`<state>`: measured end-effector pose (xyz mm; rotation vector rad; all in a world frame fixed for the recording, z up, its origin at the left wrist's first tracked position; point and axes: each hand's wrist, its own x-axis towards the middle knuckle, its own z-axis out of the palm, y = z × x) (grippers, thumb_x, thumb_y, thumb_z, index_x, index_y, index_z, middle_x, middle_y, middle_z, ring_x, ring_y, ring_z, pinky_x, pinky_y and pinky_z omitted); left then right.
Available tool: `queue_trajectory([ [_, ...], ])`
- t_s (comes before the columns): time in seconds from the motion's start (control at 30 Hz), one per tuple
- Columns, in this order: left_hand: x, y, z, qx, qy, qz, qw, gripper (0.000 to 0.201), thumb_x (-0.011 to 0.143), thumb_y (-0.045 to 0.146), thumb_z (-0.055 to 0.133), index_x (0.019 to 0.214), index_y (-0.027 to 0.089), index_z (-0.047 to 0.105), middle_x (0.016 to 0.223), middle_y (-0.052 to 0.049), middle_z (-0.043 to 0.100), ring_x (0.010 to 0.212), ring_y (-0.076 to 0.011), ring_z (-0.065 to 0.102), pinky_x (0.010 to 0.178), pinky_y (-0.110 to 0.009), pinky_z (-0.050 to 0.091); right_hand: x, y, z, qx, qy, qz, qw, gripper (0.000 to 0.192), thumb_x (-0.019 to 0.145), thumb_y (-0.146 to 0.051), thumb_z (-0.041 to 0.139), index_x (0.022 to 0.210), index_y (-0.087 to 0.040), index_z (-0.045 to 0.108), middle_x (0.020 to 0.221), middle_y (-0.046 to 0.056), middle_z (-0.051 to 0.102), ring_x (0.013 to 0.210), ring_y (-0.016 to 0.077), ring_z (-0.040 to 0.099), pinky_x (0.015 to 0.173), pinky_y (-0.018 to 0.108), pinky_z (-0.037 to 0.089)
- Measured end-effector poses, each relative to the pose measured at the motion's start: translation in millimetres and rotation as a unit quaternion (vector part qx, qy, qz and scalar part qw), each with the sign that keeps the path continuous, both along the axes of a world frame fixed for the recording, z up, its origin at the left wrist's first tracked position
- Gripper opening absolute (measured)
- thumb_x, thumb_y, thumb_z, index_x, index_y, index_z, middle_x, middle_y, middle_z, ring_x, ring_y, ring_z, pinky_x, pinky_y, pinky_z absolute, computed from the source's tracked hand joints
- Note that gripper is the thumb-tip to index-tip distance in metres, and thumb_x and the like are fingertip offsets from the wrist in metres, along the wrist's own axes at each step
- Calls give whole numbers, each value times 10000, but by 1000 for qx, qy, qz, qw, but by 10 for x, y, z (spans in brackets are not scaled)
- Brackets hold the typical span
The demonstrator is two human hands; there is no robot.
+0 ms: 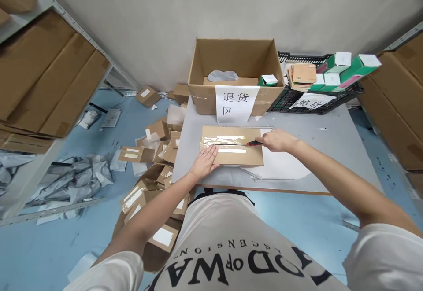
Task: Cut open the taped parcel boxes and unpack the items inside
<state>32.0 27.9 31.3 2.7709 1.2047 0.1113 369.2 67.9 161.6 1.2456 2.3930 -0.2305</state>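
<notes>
A person stands at a grey desk [330, 141], looking down at a flat brown parcel [231, 150] lying near the desk's near-left part. The left hand [205, 162] rests open and flat on the parcel's near-left corner, pinning it. The right hand [277, 140] is closed around a red-handled cutter [254, 143], its tip at the right end of the taped seam [221, 140]. The tape looks wrinkled but mostly unbroken, so the cut seems barely begun, with nearly the whole seam left. A white sheet [280, 165] lies under the parcel. On the far side, a large open box [235, 73] with a paper sign [235, 102] and a black crate [313, 99] of small cartons crowd the desk's far edge. The desk's right half is bare. Discarded boxes [155, 159] pile on the floor to the left.
</notes>
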Motion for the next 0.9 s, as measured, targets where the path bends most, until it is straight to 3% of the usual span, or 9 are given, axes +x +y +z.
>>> queue_trajectory([
  [0.1,10,-5,0,1,5,3,1000,680,923,508,352,1452,83,294,1496,-153,311,1407,-270,232,1137,-423,212,371,-171,-26,3,-9,-36,999,303,893,-264,418,1144,-242,587,882,103,698,738,235,634,635,309,348],
  [0.23,26,-18,11,6,16,-1,1000,685,923,508,349,1451,75,293,1495,-156,312,1405,-274,236,1133,-425,220,662,-352,-68,6,5,-61,998,291,901,-287,414,1147,-256,565,900,82,689,723,213,619,604,287,325],
  [0.53,43,-24,50,10,43,-5,999,659,929,494,353,1437,75,320,1480,-160,341,1401,-276,247,1125,-425,238,999,-491,-167,41,36,-28,998,313,931,-309,363,1192,-271,533,902,55,692,624,169,603,528,256,258],
  [0.67,42,-23,67,8,47,-10,999,667,926,500,355,1443,81,312,1485,-159,333,1405,-274,238,1126,-429,242,1089,-529,-252,52,60,-27,996,343,930,-320,371,1232,-278,527,922,59,698,637,171,614,524,255,284],
  [0.8,35,-2,59,1,51,-12,999,674,922,497,365,1445,78,307,1492,-159,318,1407,-273,232,1129,-427,237,1295,-672,-358,58,101,-76,990,382,930,-371,369,1275,-300,516,1027,55,696,718,192,641,551,263,365],
  [0.9,33,16,50,-2,50,-10,999,674,925,499,350,1439,64,316,1486,-164,327,1405,-276,237,1128,-427,233,1446,-868,-507,78,174,-167,967,410,924,-402,379,1290,-285,521,1105,61,681,835,224,653,615,290,439],
])
